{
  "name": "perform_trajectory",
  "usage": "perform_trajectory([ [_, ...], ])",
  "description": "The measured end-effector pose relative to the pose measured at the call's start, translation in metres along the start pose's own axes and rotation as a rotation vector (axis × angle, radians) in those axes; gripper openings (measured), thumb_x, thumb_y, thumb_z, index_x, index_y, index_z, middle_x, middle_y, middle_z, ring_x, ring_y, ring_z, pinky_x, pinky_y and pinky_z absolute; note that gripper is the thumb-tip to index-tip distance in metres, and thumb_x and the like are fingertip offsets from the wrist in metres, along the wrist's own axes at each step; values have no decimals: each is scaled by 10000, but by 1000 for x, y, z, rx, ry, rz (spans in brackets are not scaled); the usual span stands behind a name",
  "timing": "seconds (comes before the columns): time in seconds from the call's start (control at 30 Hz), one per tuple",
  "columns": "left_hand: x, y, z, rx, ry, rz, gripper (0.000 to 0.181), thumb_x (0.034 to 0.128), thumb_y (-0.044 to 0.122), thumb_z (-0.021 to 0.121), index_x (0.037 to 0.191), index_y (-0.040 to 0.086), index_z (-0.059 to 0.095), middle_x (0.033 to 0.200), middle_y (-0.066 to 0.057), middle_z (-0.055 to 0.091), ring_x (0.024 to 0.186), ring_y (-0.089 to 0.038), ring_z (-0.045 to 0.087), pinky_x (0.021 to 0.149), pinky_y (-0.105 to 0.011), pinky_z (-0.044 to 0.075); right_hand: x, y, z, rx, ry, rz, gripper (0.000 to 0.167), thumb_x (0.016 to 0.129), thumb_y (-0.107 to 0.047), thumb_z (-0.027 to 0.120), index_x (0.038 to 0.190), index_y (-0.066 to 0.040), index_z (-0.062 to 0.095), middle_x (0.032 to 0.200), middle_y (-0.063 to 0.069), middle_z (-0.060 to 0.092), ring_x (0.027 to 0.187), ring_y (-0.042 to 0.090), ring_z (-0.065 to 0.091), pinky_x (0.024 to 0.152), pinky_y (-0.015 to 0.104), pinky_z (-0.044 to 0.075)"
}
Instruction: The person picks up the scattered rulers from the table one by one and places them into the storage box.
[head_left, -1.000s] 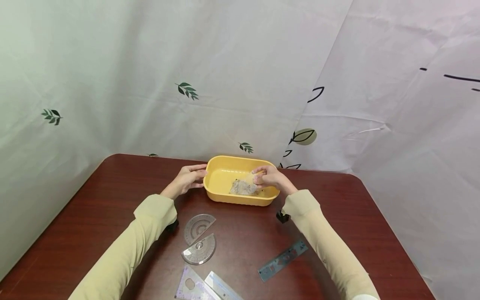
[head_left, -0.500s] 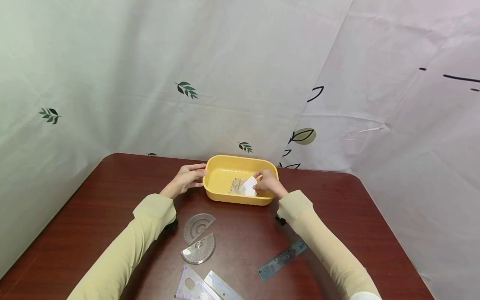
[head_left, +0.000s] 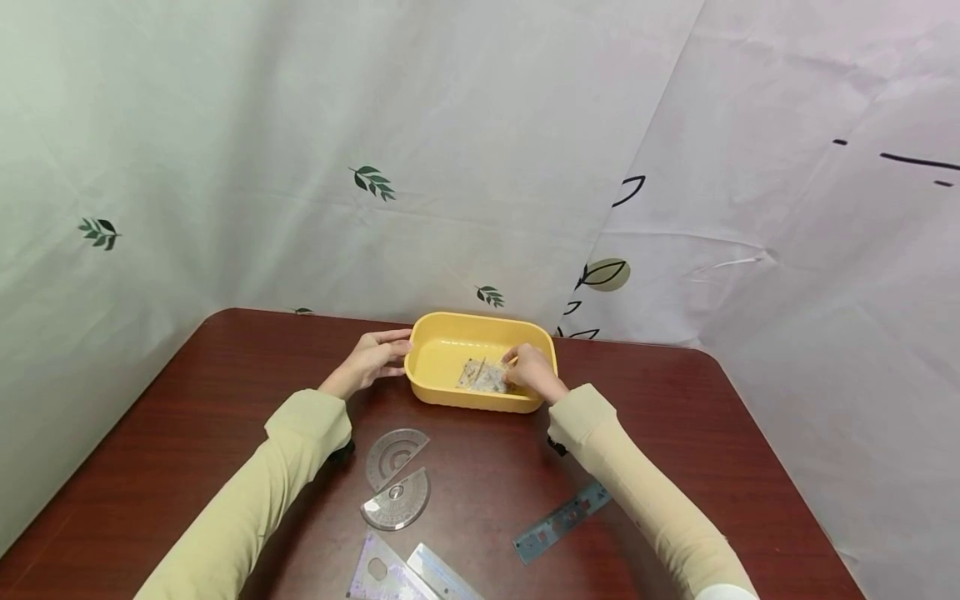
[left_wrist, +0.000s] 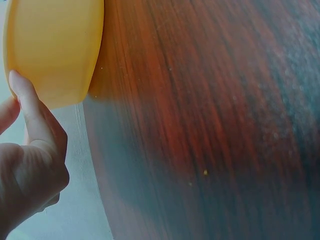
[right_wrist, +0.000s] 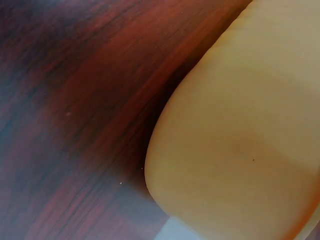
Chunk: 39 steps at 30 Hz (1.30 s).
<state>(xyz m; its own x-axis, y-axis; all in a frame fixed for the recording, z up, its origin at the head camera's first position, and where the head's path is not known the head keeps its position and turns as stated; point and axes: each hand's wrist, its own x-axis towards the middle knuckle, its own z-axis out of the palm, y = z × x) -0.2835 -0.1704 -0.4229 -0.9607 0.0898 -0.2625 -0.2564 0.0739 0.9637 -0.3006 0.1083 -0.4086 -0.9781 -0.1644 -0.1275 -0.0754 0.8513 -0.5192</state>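
A yellow plastic bin point(head_left: 435, 367) stands near the table's back edge. My left hand point(head_left: 369, 360) is at its left end; the left wrist view shows a nearly straight finger touching the outside of the bin wall point(left_wrist: 55, 55). My right hand point(head_left: 531, 368) reaches inside the bin's right half. Its fingertips pinch the edge of a clear plastic piece point(head_left: 491, 378), whose exact shape is hard to make out. Similar see-through, speckled pieces point(head_left: 468, 375) lie beneath it. In the right wrist view the bin's outer wall point(right_wrist: 235, 145) fills much of the picture, and my right hand is out of sight.
Two clear protractors point(head_left: 397, 500) lie on the dark red table point(head_left: 465, 467), in front of the bin. Closer to me are a purple-tinted set square point(head_left: 386, 575) and a clear ruler point(head_left: 444, 575). A blue ruler point(head_left: 562, 522) lies beside my right forearm. Cloth hangs behind.
My right hand has moved left and lower into the bin with the clear piece, whose white glare has faded. The left hand stays at the bin's left end.
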Motion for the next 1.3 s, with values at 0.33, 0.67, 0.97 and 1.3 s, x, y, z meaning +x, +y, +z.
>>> perform_trajectory([
  [0.33,-2,2,0,-8,1,12,515,962,151,579,1449,67,431,1318,-201,582,858,-78,674,659,-211,581,-2,3,2,40,-1,-15,313,797,-91,758,1093,-3,710,885,121,734,678,155,642,523,195,434],
  [0.67,0,1,1,-10,5,13,517,960,143,578,1450,70,430,1342,-208,562,886,-80,666,660,-211,579,-2,5,2,88,31,0,264,783,-98,780,1023,-25,698,842,111,700,673,162,612,527,202,427],
  [0.97,0,-1,1,-10,7,2,519,961,150,580,1451,72,429,1342,-201,565,881,-83,669,666,-216,582,-5,6,-3,150,46,-26,212,778,-107,788,944,-30,681,819,97,656,654,155,577,532,212,432],
  [1.3,0,1,1,-16,14,-4,517,958,138,580,1449,74,433,1327,-189,580,879,-89,670,672,-221,584,-24,-4,-17,102,126,-114,234,785,-156,789,959,-38,688,813,87,679,702,178,595,567,220,430],
])
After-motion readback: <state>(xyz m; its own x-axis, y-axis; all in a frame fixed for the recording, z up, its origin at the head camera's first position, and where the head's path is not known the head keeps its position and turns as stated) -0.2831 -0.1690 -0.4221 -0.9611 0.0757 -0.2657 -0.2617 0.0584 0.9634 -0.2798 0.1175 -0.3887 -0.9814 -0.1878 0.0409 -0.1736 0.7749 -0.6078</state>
